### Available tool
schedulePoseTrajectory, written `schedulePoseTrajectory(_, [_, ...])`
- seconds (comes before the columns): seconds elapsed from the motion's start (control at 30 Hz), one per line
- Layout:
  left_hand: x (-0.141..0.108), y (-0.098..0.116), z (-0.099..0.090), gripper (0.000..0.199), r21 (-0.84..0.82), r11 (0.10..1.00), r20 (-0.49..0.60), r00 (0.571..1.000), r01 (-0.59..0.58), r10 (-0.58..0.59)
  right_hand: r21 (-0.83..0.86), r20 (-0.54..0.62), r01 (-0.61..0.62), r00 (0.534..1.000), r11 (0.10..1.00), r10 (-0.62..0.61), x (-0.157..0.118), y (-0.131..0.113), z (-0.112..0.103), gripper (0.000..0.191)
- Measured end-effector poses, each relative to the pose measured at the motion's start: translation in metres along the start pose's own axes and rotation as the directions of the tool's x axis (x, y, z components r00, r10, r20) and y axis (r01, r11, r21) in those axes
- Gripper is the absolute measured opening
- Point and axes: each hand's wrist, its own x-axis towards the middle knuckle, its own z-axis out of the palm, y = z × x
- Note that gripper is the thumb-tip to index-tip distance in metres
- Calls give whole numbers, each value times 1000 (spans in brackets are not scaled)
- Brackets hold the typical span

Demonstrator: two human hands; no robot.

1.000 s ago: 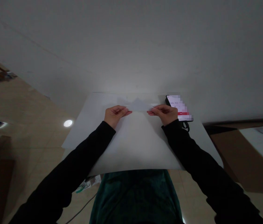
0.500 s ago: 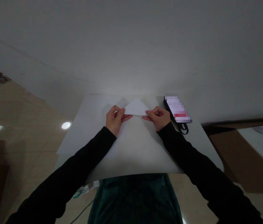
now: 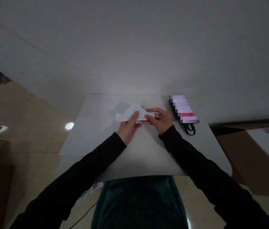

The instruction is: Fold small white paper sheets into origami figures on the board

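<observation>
Two bare hands are engaged, noted left to right. The left hand [image 3: 127, 128] has moved inward from its earlier edge pinch and now lays its fingers across the folded white paper [image 3: 129, 114]; any grip beneath is hidden. The paper has swung from level to slanted, low over the white tabletop [image 3: 89, 127]. The right hand [image 3: 159, 121] pinches the paper's right end. Further right lie a phone [image 3: 183, 109], its screen pixelated, and a black cord [image 3: 189, 129].
</observation>
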Motion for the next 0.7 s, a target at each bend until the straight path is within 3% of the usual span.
schedulePoseTrajectory(0.07, [-3, -6, 2, 37, 130, 992, 9, 1000, -5, 4, -6, 16, -53, 998, 999, 53, -4, 0, 4, 37])
schedulePoseTrajectory(0.17, [-4, -9, 0, 43, 279, 960, -71, 997, 7, 13, -22, 35, -131, 991, 991, 132, -11, 0, 11, 36])
schedulePoseTrajectory(0.37, [-6, -3, 4, 50, 323, 939, -90, 984, -116, 152, 23, -17, -44, 999, 999, 44, -22, -5, 19, 38])
schedulePoseTrajectory(0.47, [-9, 1, 8, 49, 326, 943, -94, 990, -68, 104, 53, 30, -32, 999, 998, 31, -22, -5, 19, 38])
schedulePoseTrajectory(0.53, [-10, 3, 8, 50, 332, 942, -64, 995, -54, 80, 93, 120, -83, 990, 992, 71, -20, -5, 16, 40])
schedulePoseTrajectory(0.6, [-11, 5, 6, 50, 354, 933, -27, 996, -69, 84, 140, 278, -218, 945, 966, 173, -17, -4, 11, 48])
schedulePoseTrajectory(0.7, [-10, 8, 0, 50, 374, 923, 19, 996, -90, 89, 132, 480, -461, 804, 878, 350, -11, -1, 3, 63])
